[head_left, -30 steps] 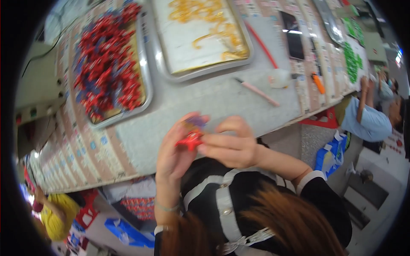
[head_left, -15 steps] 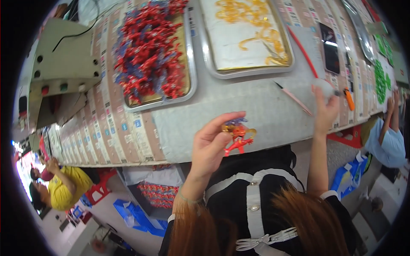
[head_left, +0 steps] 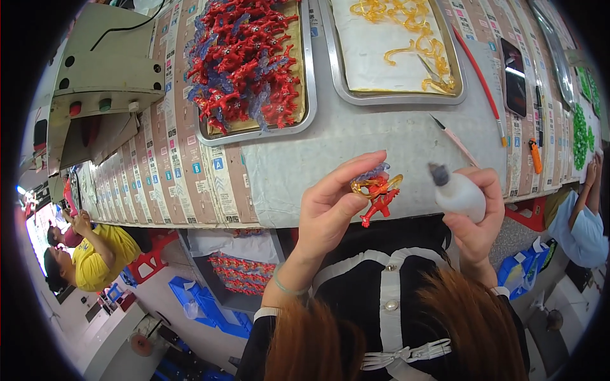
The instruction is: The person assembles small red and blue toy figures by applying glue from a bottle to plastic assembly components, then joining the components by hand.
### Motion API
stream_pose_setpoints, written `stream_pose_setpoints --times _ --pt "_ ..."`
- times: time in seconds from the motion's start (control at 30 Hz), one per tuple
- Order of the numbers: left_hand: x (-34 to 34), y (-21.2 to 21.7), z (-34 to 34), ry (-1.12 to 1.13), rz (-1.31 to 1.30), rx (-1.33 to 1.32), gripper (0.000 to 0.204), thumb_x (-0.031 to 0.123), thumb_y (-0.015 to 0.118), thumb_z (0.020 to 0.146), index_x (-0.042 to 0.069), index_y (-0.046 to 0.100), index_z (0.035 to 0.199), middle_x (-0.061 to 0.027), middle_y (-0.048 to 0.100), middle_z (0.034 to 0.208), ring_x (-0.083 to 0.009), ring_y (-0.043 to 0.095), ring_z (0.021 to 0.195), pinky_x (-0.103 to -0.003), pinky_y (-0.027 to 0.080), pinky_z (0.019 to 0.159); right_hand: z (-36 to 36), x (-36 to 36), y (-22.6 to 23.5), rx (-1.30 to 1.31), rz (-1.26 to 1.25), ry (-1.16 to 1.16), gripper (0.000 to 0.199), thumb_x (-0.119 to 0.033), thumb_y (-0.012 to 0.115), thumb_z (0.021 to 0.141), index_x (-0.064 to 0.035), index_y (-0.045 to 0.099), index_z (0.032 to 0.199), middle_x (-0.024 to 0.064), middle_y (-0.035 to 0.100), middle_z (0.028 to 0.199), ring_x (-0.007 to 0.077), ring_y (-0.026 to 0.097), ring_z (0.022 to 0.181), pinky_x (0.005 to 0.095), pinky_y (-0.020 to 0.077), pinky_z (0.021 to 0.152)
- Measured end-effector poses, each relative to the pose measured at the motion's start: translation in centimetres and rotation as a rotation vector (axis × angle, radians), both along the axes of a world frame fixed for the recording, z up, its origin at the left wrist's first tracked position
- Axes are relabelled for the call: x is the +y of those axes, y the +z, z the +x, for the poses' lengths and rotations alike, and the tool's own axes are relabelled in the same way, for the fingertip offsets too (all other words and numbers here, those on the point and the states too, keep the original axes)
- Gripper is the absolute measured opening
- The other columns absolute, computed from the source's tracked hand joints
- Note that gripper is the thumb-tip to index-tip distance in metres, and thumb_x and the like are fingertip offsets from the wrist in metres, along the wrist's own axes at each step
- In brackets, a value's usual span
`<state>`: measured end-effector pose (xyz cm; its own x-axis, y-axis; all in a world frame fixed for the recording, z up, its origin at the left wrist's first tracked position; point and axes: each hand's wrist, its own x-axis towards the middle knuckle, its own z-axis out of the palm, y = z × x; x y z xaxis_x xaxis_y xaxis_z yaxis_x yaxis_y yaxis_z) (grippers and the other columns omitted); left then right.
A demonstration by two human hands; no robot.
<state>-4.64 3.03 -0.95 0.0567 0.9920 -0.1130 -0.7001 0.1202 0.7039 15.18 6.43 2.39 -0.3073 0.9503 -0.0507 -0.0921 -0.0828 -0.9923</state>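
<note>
Between the fingers and thumb of my left hand point(head_left: 333, 206) is a small red toy figure point(head_left: 381, 206) with a clear gold ring-like piece and a bluish translucent part on it. My right hand point(head_left: 486, 219) is wrapped around a white squeeze bottle point(head_left: 462, 195), whose dark tip points up and left. The tip is to the right of the figure and apart from it. Both hands are over the table's near edge. Beyond them, a metal tray point(head_left: 310, 82) holds a heap of red and bluish figures point(head_left: 244, 70). Another tray point(head_left: 400, 100) holds translucent yellow pieces point(head_left: 438, 57).
A pink pen-like tool point(head_left: 456, 140), a red-handled brush point(head_left: 480, 76), a phone point(head_left: 513, 79) and an orange cutter point(head_left: 535, 155) lie on the right. A grey machine box point(head_left: 108, 73) stands far left. Below the table, a container holds red pieces point(head_left: 238, 274). Co-workers sit on both sides.
My right hand has picked up the squeeze bottle from the table and brought it left and nearer, beside the figure. My left hand still holds the figure, now at a different angle.
</note>
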Motion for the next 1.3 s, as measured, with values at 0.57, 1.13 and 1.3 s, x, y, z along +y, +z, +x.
stream_pose_setpoints --times 0.57,1.13,1.3 --pt "-0.04 -0.14 0.44 0.001 0.054 -0.075 0.042 0.001 0.045 0.079 -0.006 0.033 0.119 -0.0188 0.027 0.128 -0.0233 0.041 0.109 -0.035 0.032 0.092 -0.61 -0.67 -0.05 -0.044 0.271 -0.040 0.046 -0.013 0.071 0.062 -0.0015 0.042 0.095 0.0140 0.051 0.090 0.0177 0.051 0.081 0.0264 0.0431 0.068" --pt "-0.17 0.14 0.18 -0.032 0.021 -0.042 0.043 0.005 0.046 0.080 -0.007 0.032 0.119 -0.0187 0.033 0.125 -0.0210 0.043 0.107 -0.033 0.033 0.091 -0.79 -0.24 0.29 -0.116 0.250 -0.006 0.042 -0.008 0.071 0.061 -0.0014 0.046 0.093 0.0134 0.053 0.089 0.0178 0.052 0.080 0.0260 0.0432 0.069" --pt "-0.15 0.19 0.04 -0.055 0.013 -0.035 0.043 0.006 0.046 0.080 -0.007 0.033 0.119 -0.0186 0.035 0.124 -0.0211 0.043 0.107 -0.033 0.034 0.091 -0.72 -0.20 0.56 -0.185 0.352 0.002 0.044 -0.009 0.074 0.058 -0.0003 0.047 0.092 0.0153 0.055 0.085 0.0196 0.055 0.074 0.0273 0.0442 0.064"
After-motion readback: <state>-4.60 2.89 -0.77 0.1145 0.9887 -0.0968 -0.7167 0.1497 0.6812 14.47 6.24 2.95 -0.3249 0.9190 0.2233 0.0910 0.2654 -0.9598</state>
